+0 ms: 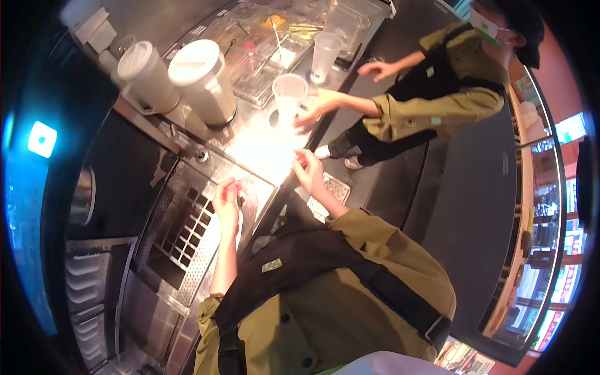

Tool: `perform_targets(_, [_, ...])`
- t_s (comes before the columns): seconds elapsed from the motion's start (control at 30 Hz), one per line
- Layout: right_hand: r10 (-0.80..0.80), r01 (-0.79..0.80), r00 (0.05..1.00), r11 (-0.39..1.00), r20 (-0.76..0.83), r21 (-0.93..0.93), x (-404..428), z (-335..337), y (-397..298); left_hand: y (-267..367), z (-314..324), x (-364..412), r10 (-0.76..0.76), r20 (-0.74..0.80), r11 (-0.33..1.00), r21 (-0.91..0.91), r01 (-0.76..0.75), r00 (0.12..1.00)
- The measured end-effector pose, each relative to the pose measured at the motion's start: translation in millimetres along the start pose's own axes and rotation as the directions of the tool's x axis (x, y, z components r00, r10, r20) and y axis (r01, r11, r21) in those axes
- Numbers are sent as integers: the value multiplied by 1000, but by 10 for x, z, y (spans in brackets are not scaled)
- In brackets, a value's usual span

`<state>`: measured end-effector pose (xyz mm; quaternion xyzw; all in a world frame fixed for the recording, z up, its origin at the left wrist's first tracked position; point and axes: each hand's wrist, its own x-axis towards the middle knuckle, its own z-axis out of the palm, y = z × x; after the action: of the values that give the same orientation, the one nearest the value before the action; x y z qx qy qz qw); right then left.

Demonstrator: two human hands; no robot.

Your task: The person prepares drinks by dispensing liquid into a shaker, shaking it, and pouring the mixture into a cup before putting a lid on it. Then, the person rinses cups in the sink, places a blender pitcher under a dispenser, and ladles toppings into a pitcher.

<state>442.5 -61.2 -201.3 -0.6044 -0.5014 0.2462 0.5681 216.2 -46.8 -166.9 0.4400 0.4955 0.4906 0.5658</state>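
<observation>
Above the metal edge beside the sink grate (190, 234) is my left hand (227, 197), its fingers loosely curled; whether it holds something small cannot be told. My right hand (308, 172) is half curled at the counter's front edge, with no object visible in it. A brightly lit, glaring stretch of steel counter (262, 145) lies in front of both hands. Beyond it stands a clear plastic cup (289, 91), with a co-worker's hand (316, 110) close beside it. A taller translucent cup (324, 58) stands farther back.
Two white lidded pitchers, one large (204, 84) and one narrower (145, 75), stand at the back left. Topping containers with utensils (276, 51) line the far counter. A co-worker (422, 93) stands at the right. Dark counter fronts (459, 187) run along the right side.
</observation>
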Motion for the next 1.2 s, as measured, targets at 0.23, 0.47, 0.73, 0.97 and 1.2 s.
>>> perform_targets(0.23, [-625,618,751,779,213,105,1806,96,-1537,396,656,1138,425,-426,905,204,-373,798])
perform_targets(0.47, [-656,975,198,209,728,-78,3112,1036,-1625,685,938,1673,310,-342,949,170,-266,887])
perform_targets(0.73, [-900,977,181,211,395,33,3424,825,-1709,593,743,1852,176,-380,980,-15,-196,908])
perform_targets(0.97, [-567,863,504,318,651,-392,3771,546,-596,470,449,1630,383,-596,912,124,-390,706])
perform_targets(1.2, [-187,923,374,164,908,-347,3614,911,471,801,300,1226,635,-441,770,297,-564,634])
